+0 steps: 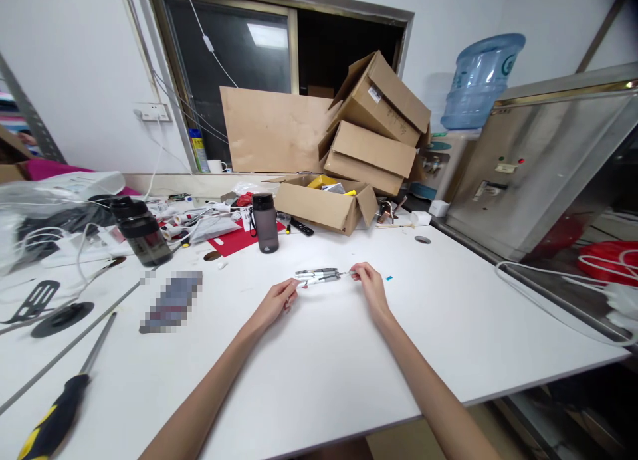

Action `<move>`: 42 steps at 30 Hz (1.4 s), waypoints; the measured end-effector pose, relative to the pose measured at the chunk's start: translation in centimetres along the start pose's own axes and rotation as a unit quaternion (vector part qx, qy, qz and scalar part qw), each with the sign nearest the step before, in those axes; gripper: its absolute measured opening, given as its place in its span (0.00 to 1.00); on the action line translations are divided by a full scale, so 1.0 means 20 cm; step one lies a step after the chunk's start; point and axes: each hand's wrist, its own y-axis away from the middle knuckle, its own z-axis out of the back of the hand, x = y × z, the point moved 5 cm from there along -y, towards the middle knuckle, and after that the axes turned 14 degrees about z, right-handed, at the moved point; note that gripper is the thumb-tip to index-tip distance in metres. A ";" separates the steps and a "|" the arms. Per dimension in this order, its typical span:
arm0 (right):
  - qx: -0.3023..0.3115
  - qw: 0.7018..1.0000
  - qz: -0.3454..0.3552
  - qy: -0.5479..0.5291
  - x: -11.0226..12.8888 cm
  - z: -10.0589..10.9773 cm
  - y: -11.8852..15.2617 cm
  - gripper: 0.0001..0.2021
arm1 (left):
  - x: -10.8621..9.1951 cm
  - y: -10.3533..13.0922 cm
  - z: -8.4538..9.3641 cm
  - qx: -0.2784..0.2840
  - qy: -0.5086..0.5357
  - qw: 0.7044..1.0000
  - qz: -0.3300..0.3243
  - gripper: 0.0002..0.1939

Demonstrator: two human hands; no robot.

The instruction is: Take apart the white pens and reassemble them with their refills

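Over the white table, my left hand is closed, its thumb and fingers pinching the left end of a white-and-grey pen. Another pen with dark parts lies close behind it, partly overlapped, so I cannot tell exactly how many there are. My right hand is closed at the pens' right end, fingertips pinched together on something small and pale. Its kind is too small to make out. A thin piece shows between the pen's end and those fingertips. Right of this hand lies a small blue scrap.
Left on the table are a screwdriver, a blurred-out flat object and a dark bottle. Behind the hands stand a grey bottle and an open cardboard box. A metal cabinet borders the right side.
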 end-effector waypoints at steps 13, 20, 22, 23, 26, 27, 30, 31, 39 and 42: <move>0.159 0.986 0.032 0.028 0.08 -0.14 0.09 0.12 | 0.01 0.00 -0.01 0.015 -0.016 1.000 0.000 0.25; 0.198 0.980 0.018 -0.005 0.04 -0.17 0.09 0.14 | 0.02 0.00 -0.01 0.015 -0.038 0.999 -0.007 0.25; 0.204 0.979 0.014 -0.024 0.03 -0.18 0.09 0.16 | 0.02 0.00 -0.01 0.015 -0.037 0.999 -0.009 0.25; 0.201 0.979 0.011 -0.034 0.02 -0.18 0.08 0.16 | 0.02 0.00 -0.01 0.016 -0.032 0.999 -0.009 0.25; 0.167 0.985 0.004 -0.040 0.01 -0.16 0.06 0.16 | 0.01 0.00 -0.01 0.017 -0.008 1.000 0.000 0.24; 0.149 0.988 0.004 -0.035 0.01 -0.14 0.05 0.16 | 0.01 0.00 0.00 0.014 0.000 1.000 0.003 0.24; 0.086 0.996 0.013 -0.016 0.02 -0.08 0.02 0.16 | 0.00 0.01 0.03 -0.012 0.017 1.000 0.003 0.24; 0.068 0.998 0.017 -0.012 0.02 -0.06 0.02 0.16 | 0.00 0.01 0.05 -0.022 0.019 1.000 -0.001 0.25; 0.033 0.997 0.065 0.037 0.05 -0.02 0.01 0.12 | -0.01 0.01 0.05 -0.030 0.006 0.999 -0.009 0.24; 0.037 0.994 0.091 0.051 0.07 -0.03 0.01 0.11 | -0.01 0.01 0.04 -0.032 0.004 0.999 -0.012 0.23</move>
